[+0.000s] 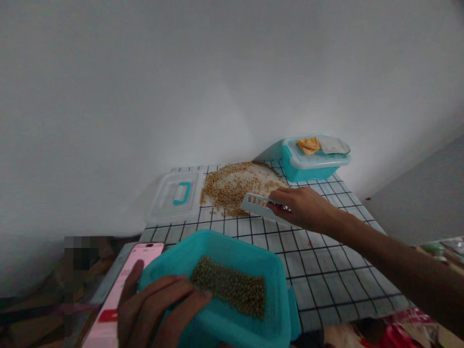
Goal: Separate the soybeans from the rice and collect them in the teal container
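Observation:
My right hand (295,205) pinches a white slotted plastic strip (254,203), tilted at the near edge of a spread heap of yellow beans and white grains (235,188). What kind of tool the strip is, I cannot make out. My left hand (163,309) is closed over the left side of a teal plastic box (232,246), its fingers reaching inside the rim. On the floor of the box lies a layer of greenish-brown beans (232,287). Part of the near wall is hidden by the hand.
Left of the heap lies a clear lid (163,198) with a teal handle. At the back right stands a lidded teal box (308,171) with a yellow cloth (308,145) and a pale cloth (333,145) on top. A pink-screened phone (125,278) lies at the grid-patterned table's (326,261) left edge.

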`<action>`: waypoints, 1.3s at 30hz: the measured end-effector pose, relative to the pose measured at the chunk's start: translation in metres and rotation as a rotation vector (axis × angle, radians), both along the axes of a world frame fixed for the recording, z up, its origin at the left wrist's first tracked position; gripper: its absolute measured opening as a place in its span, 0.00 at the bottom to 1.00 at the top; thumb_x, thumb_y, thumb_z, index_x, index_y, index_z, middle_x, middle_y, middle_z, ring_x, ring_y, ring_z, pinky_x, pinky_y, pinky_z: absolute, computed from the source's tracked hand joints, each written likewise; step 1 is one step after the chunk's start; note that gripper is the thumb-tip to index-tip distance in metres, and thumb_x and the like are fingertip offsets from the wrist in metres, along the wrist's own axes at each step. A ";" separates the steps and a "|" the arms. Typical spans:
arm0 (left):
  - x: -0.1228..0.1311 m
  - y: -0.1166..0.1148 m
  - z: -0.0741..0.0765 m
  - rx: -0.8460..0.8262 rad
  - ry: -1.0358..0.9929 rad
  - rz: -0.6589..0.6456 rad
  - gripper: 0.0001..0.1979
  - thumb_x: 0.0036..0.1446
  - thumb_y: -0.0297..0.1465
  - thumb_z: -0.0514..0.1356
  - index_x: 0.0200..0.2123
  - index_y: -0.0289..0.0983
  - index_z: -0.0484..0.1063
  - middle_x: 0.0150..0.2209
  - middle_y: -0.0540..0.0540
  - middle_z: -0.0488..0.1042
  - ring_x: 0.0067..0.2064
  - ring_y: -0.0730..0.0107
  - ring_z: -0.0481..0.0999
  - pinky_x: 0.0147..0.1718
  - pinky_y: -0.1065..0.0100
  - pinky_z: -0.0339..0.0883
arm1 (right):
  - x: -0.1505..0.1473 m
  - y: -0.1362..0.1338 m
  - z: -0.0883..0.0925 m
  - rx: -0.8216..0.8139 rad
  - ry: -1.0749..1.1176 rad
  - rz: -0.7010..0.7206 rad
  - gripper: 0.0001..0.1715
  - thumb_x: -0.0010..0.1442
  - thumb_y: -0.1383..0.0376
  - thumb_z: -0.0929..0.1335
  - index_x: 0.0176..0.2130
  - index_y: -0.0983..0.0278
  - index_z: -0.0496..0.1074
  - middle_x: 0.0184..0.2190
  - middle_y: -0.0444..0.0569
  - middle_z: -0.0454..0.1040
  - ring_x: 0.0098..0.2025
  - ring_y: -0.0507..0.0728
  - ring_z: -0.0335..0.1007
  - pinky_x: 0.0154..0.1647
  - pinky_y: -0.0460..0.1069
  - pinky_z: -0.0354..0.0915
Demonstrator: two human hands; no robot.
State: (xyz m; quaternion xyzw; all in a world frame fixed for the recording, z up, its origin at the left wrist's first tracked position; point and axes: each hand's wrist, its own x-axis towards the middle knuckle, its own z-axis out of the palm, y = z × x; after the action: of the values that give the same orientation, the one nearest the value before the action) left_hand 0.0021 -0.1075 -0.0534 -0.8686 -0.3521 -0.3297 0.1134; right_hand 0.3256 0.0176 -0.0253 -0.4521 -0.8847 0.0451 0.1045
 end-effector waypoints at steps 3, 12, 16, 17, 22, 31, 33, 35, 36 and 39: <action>0.002 0.003 0.004 0.025 0.017 -0.006 0.23 0.50 0.44 0.67 0.44 0.34 0.72 0.41 0.37 0.71 0.45 0.47 0.70 0.62 0.29 0.49 | -0.002 -0.006 -0.001 0.019 -0.024 0.016 0.12 0.71 0.60 0.61 0.40 0.65 0.70 0.36 0.48 0.75 0.31 0.51 0.66 0.30 0.49 0.49; 0.015 -0.002 0.006 -0.014 -0.042 0.074 0.22 0.58 0.46 0.62 0.44 0.33 0.71 0.42 0.36 0.71 0.48 0.47 0.69 0.50 0.46 0.60 | 0.005 -0.007 0.004 0.039 -0.017 -0.004 0.13 0.71 0.60 0.61 0.38 0.64 0.69 0.34 0.47 0.75 0.31 0.51 0.66 0.30 0.49 0.49; 0.012 -0.005 0.003 -0.015 -0.060 0.077 0.22 0.57 0.47 0.63 0.44 0.34 0.71 0.42 0.36 0.71 0.47 0.46 0.69 0.53 0.39 0.58 | 0.000 -0.011 0.004 0.042 -0.052 -0.005 0.13 0.71 0.60 0.61 0.39 0.64 0.69 0.35 0.47 0.75 0.30 0.51 0.65 0.29 0.50 0.48; 0.011 -0.006 0.002 -0.011 -0.060 0.073 0.22 0.57 0.47 0.63 0.43 0.34 0.71 0.42 0.36 0.71 0.47 0.45 0.70 0.54 0.37 0.58 | -0.001 -0.013 0.004 0.045 -0.058 -0.001 0.13 0.71 0.60 0.61 0.39 0.64 0.69 0.35 0.46 0.75 0.30 0.51 0.65 0.29 0.50 0.47; 0.008 -0.010 0.001 0.005 -0.076 0.069 0.22 0.58 0.48 0.62 0.43 0.34 0.71 0.41 0.36 0.71 0.46 0.45 0.70 0.54 0.33 0.57 | -0.001 -0.019 0.007 0.066 -0.046 0.003 0.13 0.71 0.59 0.61 0.39 0.64 0.68 0.35 0.46 0.75 0.30 0.51 0.66 0.29 0.50 0.48; 0.005 -0.010 -0.001 0.048 -0.056 0.052 0.22 0.57 0.48 0.62 0.43 0.33 0.71 0.40 0.35 0.70 0.45 0.44 0.69 0.51 0.31 0.58 | 0.024 -0.013 0.009 0.046 0.055 -0.158 0.14 0.70 0.57 0.62 0.36 0.63 0.69 0.30 0.47 0.74 0.28 0.52 0.66 0.28 0.48 0.49; 0.003 -0.010 -0.001 0.048 -0.058 0.044 0.22 0.56 0.47 0.63 0.43 0.33 0.71 0.41 0.35 0.70 0.45 0.44 0.69 0.52 0.31 0.58 | 0.036 -0.014 0.008 0.026 0.088 -0.244 0.16 0.69 0.56 0.62 0.34 0.62 0.69 0.26 0.45 0.72 0.25 0.51 0.64 0.27 0.48 0.49; 0.001 -0.007 -0.001 0.034 -0.058 0.035 0.21 0.55 0.45 0.65 0.43 0.34 0.72 0.41 0.36 0.70 0.46 0.44 0.69 0.54 0.31 0.57 | 0.048 -0.017 0.006 0.007 0.112 -0.301 0.17 0.69 0.55 0.62 0.33 0.62 0.68 0.24 0.45 0.71 0.24 0.52 0.64 0.26 0.48 0.50; 0.000 -0.006 -0.001 0.029 -0.061 0.036 0.21 0.54 0.44 0.66 0.44 0.34 0.72 0.41 0.36 0.71 0.46 0.45 0.69 0.55 0.31 0.57 | 0.054 -0.020 0.003 0.003 0.124 -0.313 0.17 0.69 0.55 0.62 0.33 0.62 0.68 0.24 0.44 0.71 0.25 0.52 0.64 0.27 0.48 0.51; 0.000 0.002 0.001 0.014 -0.049 0.038 0.22 0.54 0.43 0.66 0.45 0.34 0.72 0.42 0.37 0.71 0.47 0.47 0.70 0.59 0.34 0.55 | 0.066 -0.033 -0.007 0.004 0.146 -0.324 0.15 0.69 0.56 0.62 0.34 0.61 0.69 0.26 0.45 0.72 0.27 0.52 0.67 0.28 0.48 0.53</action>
State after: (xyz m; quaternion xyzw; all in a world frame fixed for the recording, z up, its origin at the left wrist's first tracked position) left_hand 0.0016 -0.1059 -0.0525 -0.8526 -0.3691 -0.3509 0.1170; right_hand 0.3917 -0.0155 -0.0321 -0.5842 -0.7903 0.0585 0.1752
